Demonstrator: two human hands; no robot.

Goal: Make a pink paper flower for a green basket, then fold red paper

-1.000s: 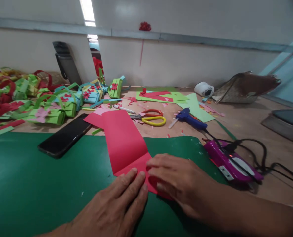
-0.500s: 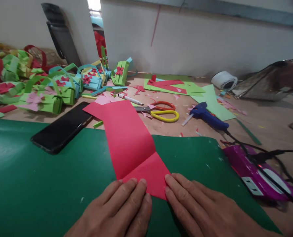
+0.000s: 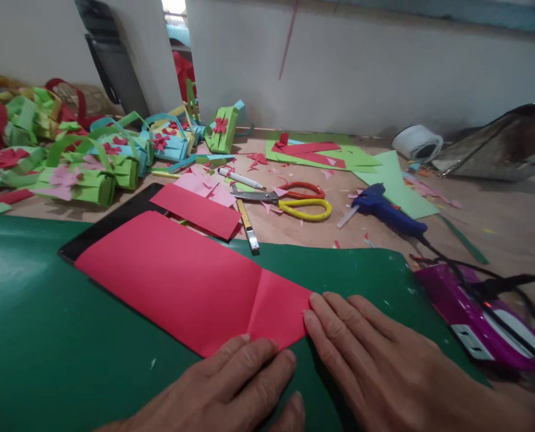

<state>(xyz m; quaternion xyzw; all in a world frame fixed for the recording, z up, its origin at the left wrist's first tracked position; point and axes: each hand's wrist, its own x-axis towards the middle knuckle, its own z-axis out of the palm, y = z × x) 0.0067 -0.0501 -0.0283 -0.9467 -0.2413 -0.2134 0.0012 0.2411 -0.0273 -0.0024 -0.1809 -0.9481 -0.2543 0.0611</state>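
A red paper strip [image 3: 172, 270] lies slantwise across the green mat, with a crease near its right end and its left end over the phone [image 3: 114, 217]. On its near edge, close to the crease, rest the fingertips of my left hand [image 3: 244, 384]; its thumb lies apart from the paper. My right hand [image 3: 366, 354] has its stretched fingers on the strip's right end, and its thumb is hidden. Both hands are open, pressing on the paper rather than wrapped round it. Just beyond the strip lies a smaller red paper piece [image 3: 199, 211].
Past the green mat [image 3: 91, 342] lie a utility knife [image 3: 248, 228], scissors [image 3: 289, 201], a pen [image 3: 240, 178] and a blue glue gun [image 3: 386, 213]. A purple power strip [image 3: 478, 318] with cables sits at right. Several small paper bags [image 3: 78, 180] crowd the left.
The red strip has swung round, its far end moving left over the phone. The smaller red piece and the utility knife now show. My hands have shifted slightly right.
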